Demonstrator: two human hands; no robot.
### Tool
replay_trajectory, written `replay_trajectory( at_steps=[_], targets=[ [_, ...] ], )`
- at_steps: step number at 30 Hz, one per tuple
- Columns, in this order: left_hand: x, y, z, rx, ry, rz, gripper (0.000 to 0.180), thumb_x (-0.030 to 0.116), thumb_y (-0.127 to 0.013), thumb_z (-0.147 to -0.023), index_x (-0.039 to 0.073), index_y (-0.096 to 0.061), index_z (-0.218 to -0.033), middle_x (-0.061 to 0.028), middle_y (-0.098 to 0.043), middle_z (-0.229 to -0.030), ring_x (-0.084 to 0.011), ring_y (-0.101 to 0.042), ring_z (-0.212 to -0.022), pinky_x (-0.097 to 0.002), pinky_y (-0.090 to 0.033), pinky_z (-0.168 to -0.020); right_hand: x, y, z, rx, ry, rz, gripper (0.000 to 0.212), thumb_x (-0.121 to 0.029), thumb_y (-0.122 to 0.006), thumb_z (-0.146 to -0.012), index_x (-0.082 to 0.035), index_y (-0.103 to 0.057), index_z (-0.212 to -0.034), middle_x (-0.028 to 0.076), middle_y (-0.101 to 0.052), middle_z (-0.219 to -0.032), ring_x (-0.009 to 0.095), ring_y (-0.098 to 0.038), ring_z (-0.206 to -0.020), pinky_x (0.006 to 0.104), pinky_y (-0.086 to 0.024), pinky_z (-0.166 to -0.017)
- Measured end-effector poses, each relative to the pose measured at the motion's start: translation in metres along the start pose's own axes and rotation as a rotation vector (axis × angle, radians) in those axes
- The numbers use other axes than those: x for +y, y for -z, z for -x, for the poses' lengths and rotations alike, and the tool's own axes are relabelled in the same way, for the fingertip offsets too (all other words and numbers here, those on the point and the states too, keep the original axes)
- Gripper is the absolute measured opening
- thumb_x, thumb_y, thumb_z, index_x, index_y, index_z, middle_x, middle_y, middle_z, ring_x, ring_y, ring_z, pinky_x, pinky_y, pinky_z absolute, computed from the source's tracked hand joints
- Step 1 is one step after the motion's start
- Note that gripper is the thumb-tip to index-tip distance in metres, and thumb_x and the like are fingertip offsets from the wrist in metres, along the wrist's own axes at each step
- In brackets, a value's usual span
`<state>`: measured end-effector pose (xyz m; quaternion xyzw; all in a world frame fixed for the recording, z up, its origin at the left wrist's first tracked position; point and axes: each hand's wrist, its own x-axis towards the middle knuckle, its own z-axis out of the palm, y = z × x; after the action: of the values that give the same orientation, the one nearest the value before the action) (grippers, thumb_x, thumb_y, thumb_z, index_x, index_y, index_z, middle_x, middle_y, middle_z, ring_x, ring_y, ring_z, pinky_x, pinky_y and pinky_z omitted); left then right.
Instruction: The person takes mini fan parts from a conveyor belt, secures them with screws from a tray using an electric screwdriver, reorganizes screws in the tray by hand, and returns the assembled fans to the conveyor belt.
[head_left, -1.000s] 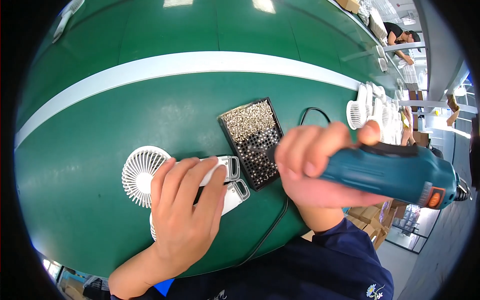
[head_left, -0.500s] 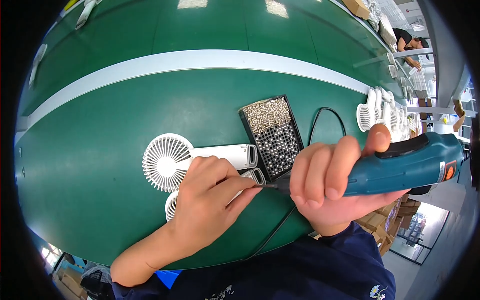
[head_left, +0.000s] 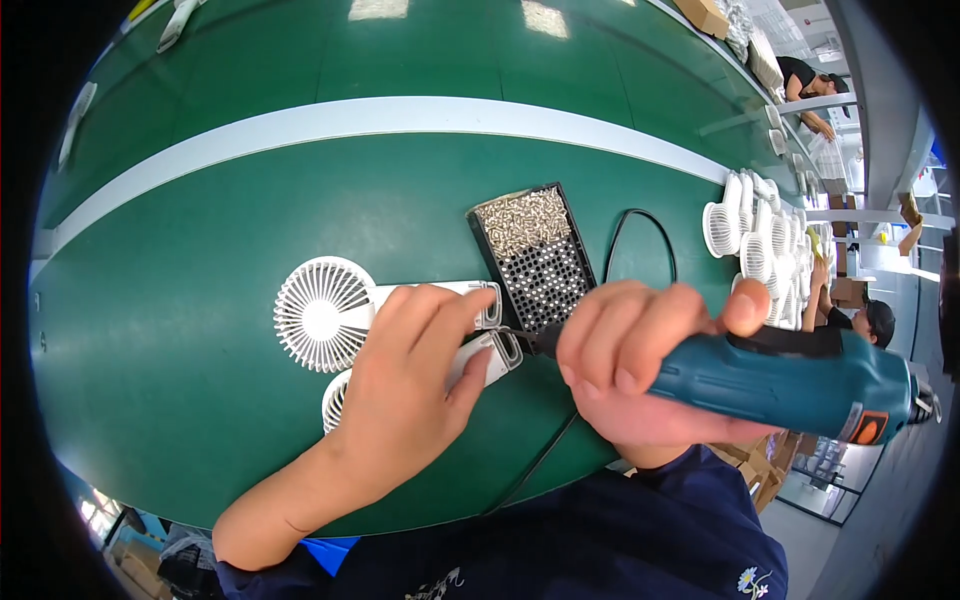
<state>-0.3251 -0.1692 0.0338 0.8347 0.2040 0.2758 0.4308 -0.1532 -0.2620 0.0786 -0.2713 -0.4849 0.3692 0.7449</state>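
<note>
My right hand point(head_left: 640, 370) grips a teal electric screwdriver point(head_left: 770, 385), its thumb by the black lever on top. The thin bit points left, its tip by the handle ends of two white handheld fans. The upper fan point(head_left: 322, 312) lies with its round grille to the left. Below it, the lower fan point(head_left: 338, 400) is mostly covered by my left hand point(head_left: 405, 375). That hand rests across both handles, index finger and thumb apart, with nothing pinched between them. Whether the bit touches a screw is too small to tell.
A black tray point(head_left: 484, 245) of small silver screws, several standing in a holed grid, lies beyond the bit. A black cable point(head_left: 640, 213) loops beside it. White fans point(head_left: 760, 240) are piled at right, where a co-worker's hand point(head_left: 820, 275) reaches in. A white strip point(head_left: 450, 115) crosses the green table point(head_left: 180, 270).
My left thumb and index finger have parted from their pinch at the bit. The screwdriver has shifted left, its rear end lower and its tip up at the handles. A co-worker has appeared at right.
</note>
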Motion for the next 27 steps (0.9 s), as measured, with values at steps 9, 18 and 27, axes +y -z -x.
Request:
replay_trajectory(
  at_steps=[9,18,27],
  targets=[
    [0.0,-0.001,0.001,-0.014,0.043,-0.018,0.053,-0.015,-0.061,-0.075,-0.002,-0.056,-0.126,-0.0142,-0.057,-0.097,-0.0321,-0.059,-0.093,-0.0423,-0.051,-0.077,0.023,-0.001,0.005,-0.013,-0.053,-0.082,0.029,-0.032,-0.041,-0.109,-0.015,-0.046,-0.133,0.021,-0.06,-0.084,0.029,-0.053,-0.071,0.0446,-0.046,-0.069],
    [-0.001,0.0,0.004,-0.017,0.049,-0.033,0.055,-0.015,-0.062,-0.073,-0.003,-0.056,-0.126,-0.0154,-0.057,-0.099,-0.0335,-0.058,-0.094,-0.0432,-0.051,-0.08,0.032,-0.007,0.008,-0.012,-0.013,-0.041,0.031,-0.01,-0.06,-0.101,-0.01,-0.048,-0.129,0.02,-0.062,-0.082,0.026,-0.056,-0.07,0.0421,-0.049,-0.068],
    [-0.001,-0.003,0.003,0.023,0.035,-0.054,0.057,-0.015,-0.061,-0.071,0.002,-0.058,-0.125,-0.0118,-0.06,-0.097,-0.0326,-0.059,-0.091,-0.0428,-0.049,-0.077,0.039,-0.014,0.003,-0.073,0.118,0.062,0.029,-0.01,-0.063,-0.1,-0.006,-0.05,-0.125,0.015,-0.061,-0.075,0.022,-0.054,-0.058,0.0366,-0.047,-0.055]
  ],
)
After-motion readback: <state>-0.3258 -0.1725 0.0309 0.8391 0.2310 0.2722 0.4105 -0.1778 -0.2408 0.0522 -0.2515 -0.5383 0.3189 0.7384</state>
